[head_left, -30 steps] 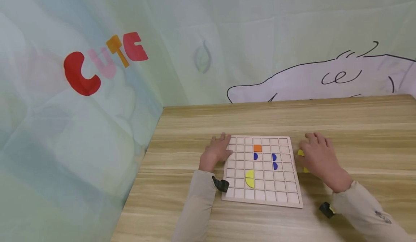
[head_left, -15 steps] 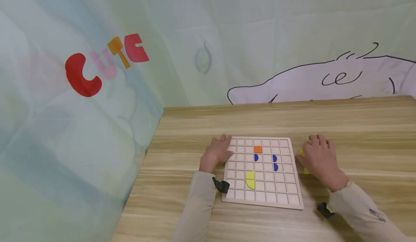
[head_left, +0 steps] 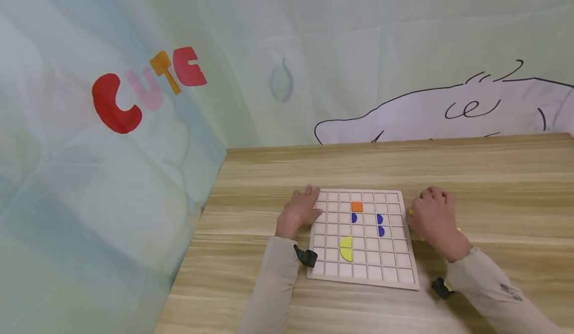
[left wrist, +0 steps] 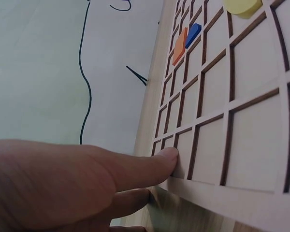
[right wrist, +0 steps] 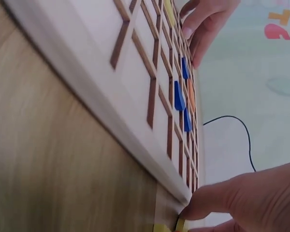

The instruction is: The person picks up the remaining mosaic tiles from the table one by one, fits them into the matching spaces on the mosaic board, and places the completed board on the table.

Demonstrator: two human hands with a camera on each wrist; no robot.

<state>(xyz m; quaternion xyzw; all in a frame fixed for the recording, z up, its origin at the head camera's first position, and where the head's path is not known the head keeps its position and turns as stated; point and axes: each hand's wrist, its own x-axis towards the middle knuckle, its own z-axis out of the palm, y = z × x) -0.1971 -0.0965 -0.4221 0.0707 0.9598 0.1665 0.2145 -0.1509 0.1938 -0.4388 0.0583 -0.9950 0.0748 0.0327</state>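
A square wooden grid board (head_left: 332, 270) lies on the table. It carries an orange square tile (head_left: 357, 206), several blue and yellow half-round pieces, among them a blue piece (head_left: 381, 231) and a yellow piece (head_left: 346, 254). My left hand (head_left: 297, 211) rests at the board's left edge with fingers spread; in the left wrist view its thumb (left wrist: 166, 159) presses on the rim. Just off the board's right edge, my right hand (head_left: 434, 219) has its fingers curled down. In the right wrist view, thumb and finger pinch a small yellow piece (right wrist: 181, 225), mostly hidden by the hand.
More yellow shows on the table around the right hand, including a yellow bit (right wrist: 160, 227) in the right wrist view; their shapes are hidden. A printed cloth backdrop (head_left: 278, 40) stands behind and left of the wooden table (head_left: 251, 184).
My right hand has shifted slightly left, and its fingers have curled in more over the yellow pieces. The left hand and the pieces on the board stay put.
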